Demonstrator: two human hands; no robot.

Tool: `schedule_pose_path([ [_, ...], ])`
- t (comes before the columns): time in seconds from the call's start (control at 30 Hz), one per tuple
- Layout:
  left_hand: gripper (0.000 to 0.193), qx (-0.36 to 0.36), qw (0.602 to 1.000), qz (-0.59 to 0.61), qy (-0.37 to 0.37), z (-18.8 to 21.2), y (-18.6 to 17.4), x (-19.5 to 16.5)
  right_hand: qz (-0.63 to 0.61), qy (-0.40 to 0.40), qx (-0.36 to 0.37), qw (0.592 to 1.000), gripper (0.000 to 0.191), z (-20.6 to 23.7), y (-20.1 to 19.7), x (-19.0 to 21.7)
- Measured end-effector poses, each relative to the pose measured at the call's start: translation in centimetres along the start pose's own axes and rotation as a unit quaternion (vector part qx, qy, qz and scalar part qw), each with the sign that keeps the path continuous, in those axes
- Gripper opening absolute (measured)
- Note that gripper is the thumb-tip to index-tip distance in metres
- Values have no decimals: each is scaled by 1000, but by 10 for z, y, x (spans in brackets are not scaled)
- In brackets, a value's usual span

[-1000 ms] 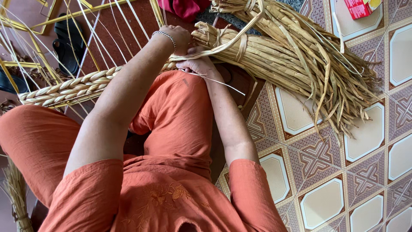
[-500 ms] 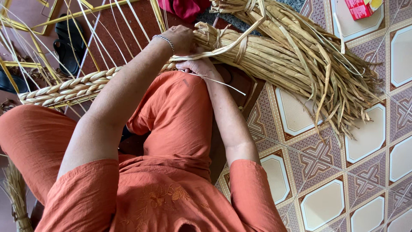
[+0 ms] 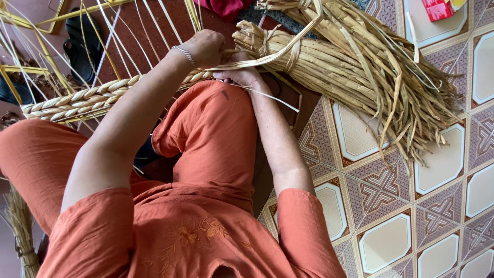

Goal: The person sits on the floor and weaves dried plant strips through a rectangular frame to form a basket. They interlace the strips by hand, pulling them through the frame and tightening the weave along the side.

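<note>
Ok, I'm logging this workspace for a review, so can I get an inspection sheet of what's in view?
Surface: patterned floor tiles on the right, reddish-brown floor at top left.
Job's things: braided straw rope running left from the hands; flat straw strip leading into them; tied bundle of dried straw beside the knee.
Clutter: black sandal, red cloth, red packet, yellow metal frame, a small straw bundle at lower left.
Grippers: left hand, bracelet on its wrist, and right hand both grip the braid's end.
Cables: nothing seen.
Surroundings: person in orange clothing sitting on the floor.
</note>
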State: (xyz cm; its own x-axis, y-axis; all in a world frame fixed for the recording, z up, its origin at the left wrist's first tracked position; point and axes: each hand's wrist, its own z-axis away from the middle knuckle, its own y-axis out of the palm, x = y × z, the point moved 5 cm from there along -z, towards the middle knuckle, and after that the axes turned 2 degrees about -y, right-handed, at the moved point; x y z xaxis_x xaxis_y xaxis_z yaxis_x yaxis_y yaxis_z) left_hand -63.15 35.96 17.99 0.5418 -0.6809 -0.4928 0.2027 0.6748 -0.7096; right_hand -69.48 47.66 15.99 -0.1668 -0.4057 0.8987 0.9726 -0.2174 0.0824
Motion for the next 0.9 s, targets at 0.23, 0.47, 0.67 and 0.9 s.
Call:
schedule_pose_path([
  [0.23,35,-234,847,475,39,65,11,43,13,-32,32,999,32,9,14,24],
  [0.47,13,-342,913,219,29,66,9,34,9,-34,-50,998,15,15,12,32],
  [0.67,10,-330,793,513,5,80,32,45,97,-108,-124,982,11,-3,-6,12],
  [0.9,9,-353,758,542,79,100,30,33,112,41,-189,975,21,-13,-15,-6],
])
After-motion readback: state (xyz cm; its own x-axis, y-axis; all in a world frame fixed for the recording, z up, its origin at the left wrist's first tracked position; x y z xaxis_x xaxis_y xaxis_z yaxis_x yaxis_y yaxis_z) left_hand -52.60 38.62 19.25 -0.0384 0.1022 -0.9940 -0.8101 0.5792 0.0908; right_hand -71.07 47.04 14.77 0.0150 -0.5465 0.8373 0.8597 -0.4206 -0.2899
